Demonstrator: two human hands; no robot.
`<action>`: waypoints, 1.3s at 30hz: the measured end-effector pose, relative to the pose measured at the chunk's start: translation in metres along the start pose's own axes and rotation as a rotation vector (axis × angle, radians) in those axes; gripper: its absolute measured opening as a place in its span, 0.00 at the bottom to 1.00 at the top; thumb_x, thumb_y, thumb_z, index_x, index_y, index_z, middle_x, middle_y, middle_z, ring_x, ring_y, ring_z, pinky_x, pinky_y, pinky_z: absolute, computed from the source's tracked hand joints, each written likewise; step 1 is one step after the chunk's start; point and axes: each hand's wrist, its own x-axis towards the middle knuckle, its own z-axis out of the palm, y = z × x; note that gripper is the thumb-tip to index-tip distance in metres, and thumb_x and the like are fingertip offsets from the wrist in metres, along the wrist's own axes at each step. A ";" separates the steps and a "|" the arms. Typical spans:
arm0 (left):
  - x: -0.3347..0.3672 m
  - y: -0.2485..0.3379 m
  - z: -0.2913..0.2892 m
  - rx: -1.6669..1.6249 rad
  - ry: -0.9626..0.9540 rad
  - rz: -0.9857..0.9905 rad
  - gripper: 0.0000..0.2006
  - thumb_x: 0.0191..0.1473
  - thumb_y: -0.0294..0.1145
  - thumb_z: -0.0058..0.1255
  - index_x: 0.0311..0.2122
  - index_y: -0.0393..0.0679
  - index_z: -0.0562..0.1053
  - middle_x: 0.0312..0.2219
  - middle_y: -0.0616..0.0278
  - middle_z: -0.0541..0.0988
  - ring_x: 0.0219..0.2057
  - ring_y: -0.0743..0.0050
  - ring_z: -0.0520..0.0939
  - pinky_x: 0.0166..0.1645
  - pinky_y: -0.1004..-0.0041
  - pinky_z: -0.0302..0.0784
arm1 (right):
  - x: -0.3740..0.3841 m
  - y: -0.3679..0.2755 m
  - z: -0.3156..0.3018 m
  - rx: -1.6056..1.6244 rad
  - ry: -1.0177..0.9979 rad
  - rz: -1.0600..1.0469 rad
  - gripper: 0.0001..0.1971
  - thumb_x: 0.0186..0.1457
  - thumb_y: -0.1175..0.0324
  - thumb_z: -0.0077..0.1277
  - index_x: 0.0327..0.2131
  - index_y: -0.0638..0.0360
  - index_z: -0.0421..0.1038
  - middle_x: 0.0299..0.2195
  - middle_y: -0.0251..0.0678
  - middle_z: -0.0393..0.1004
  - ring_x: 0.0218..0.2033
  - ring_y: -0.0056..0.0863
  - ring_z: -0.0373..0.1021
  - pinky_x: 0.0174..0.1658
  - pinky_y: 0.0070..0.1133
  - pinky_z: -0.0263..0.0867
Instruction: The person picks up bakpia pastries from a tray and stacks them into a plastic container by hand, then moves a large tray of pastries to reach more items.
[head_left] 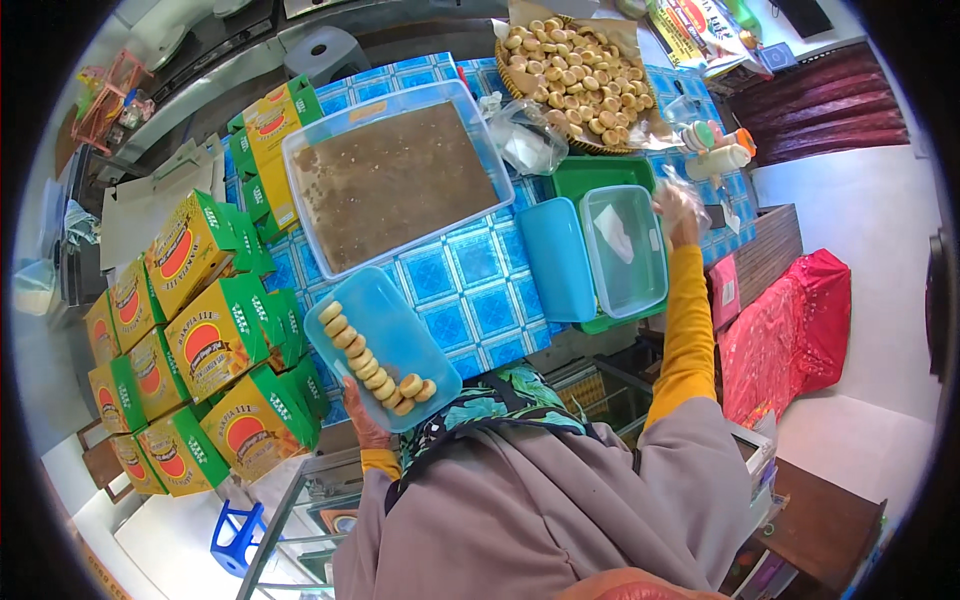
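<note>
Left hand [362, 415] grips the near left edge of a blue tray [405, 325], which sits tilted at the near edge of the counter [455, 270], partly over the person's apron [500, 405]. Round pastries [373, 376] in tray: one row along the left long side, a few more at the near end beside it. Right hand [682, 218] is out to the right, by the far right corner of a clear container [640, 285]; clear plastic shows at the fingers, can't tell if glove or bag, nor whether the hand is open or closed. Clear container stands in a green tray [580, 175], white paper inside it; light-blue tub or lid [553, 255] just left. Big clear bin [303, 200] with a brown bottom or contents, beyond the blue tray. Far side: paper-lined basket [515, 85] heaped with similar pastries, crumpled clear bag [530, 140] touching or just beside it. Bottles [722, 160] right of that. Stacked yellow-green boxes [215, 340] at left, blue checked cloth on counter.
</note>
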 end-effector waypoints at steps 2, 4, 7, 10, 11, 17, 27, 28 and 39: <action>0.000 -0.004 -0.002 -0.031 0.022 -0.003 0.31 0.55 0.57 0.48 0.53 0.39 0.63 0.40 0.60 0.72 0.41 0.66 0.76 0.47 0.64 0.74 | 0.037 -0.025 0.056 -1.050 0.018 -0.116 0.22 0.58 0.51 0.42 0.50 0.54 0.66 0.46 0.33 0.70 0.44 0.30 0.69 0.46 0.31 0.66; 0.006 -0.012 -0.001 -0.084 -0.064 -0.026 0.33 0.54 0.58 0.48 0.53 0.39 0.62 0.40 0.60 0.72 0.41 0.66 0.76 0.47 0.64 0.74 | 0.062 -0.034 0.070 -1.061 -0.024 0.052 0.33 0.57 0.41 0.37 0.57 0.55 0.60 0.55 0.33 0.65 0.53 0.34 0.64 0.55 0.34 0.60; 0.009 -0.019 -0.023 -0.266 -0.290 -0.004 0.35 0.53 0.59 0.49 0.54 0.39 0.61 0.41 0.59 0.72 0.41 0.64 0.75 0.48 0.63 0.74 | 0.099 -0.077 0.168 -1.326 -0.137 0.319 0.44 0.52 0.30 0.33 0.62 0.55 0.54 0.62 0.37 0.55 0.64 0.35 0.51 0.64 0.33 0.47; 0.004 -0.021 0.020 -0.184 -0.116 0.036 0.36 0.52 0.61 0.49 0.54 0.39 0.61 0.41 0.57 0.72 0.42 0.62 0.75 0.48 0.62 0.73 | 0.115 -0.087 0.181 -1.463 -0.254 0.386 0.43 0.52 0.32 0.33 0.62 0.54 0.54 0.63 0.42 0.53 0.66 0.34 0.46 0.66 0.31 0.43; 0.006 -0.024 0.030 -0.134 -0.040 0.040 0.36 0.52 0.61 0.49 0.54 0.39 0.61 0.41 0.56 0.72 0.42 0.62 0.75 0.48 0.61 0.73 | 0.126 -0.069 0.167 -1.490 -0.308 0.425 0.41 0.53 0.33 0.32 0.62 0.52 0.55 0.63 0.41 0.53 0.66 0.35 0.47 0.66 0.30 0.42; 0.003 -0.032 0.031 -0.113 0.058 0.088 0.34 0.54 0.58 0.48 0.54 0.37 0.62 0.41 0.54 0.73 0.41 0.59 0.77 0.48 0.61 0.73 | 0.153 -0.071 0.198 -1.363 -0.462 0.342 0.36 0.54 0.35 0.28 0.59 0.47 0.58 0.62 0.36 0.57 0.64 0.37 0.49 0.67 0.32 0.41; 0.000 -0.074 -0.072 -0.123 0.253 0.052 0.26 0.57 0.55 0.46 0.48 0.40 0.66 0.35 0.61 0.74 0.33 0.71 0.76 0.38 0.68 0.75 | 0.146 -0.097 0.216 -1.781 -0.337 0.356 0.41 0.47 0.28 0.32 0.52 0.48 0.70 0.54 0.37 0.68 0.58 0.37 0.62 0.60 0.34 0.55; 0.000 -0.067 -0.062 0.014 0.305 0.052 0.26 0.57 0.54 0.46 0.46 0.39 0.68 0.33 0.63 0.74 0.31 0.72 0.76 0.37 0.70 0.74 | 0.144 -0.105 0.220 -1.820 -0.322 0.380 0.41 0.46 0.27 0.33 0.51 0.48 0.71 0.54 0.37 0.69 0.57 0.37 0.63 0.59 0.35 0.56; 0.000 -0.003 -0.019 1.428 0.605 0.258 0.28 0.55 0.55 0.47 0.27 0.33 0.77 0.21 0.42 0.76 0.24 0.40 0.74 0.33 0.57 0.68 | 0.112 -0.142 0.218 -1.829 -0.164 0.353 0.43 0.46 0.26 0.36 0.56 0.47 0.64 0.56 0.38 0.66 0.59 0.43 0.60 0.61 0.43 0.50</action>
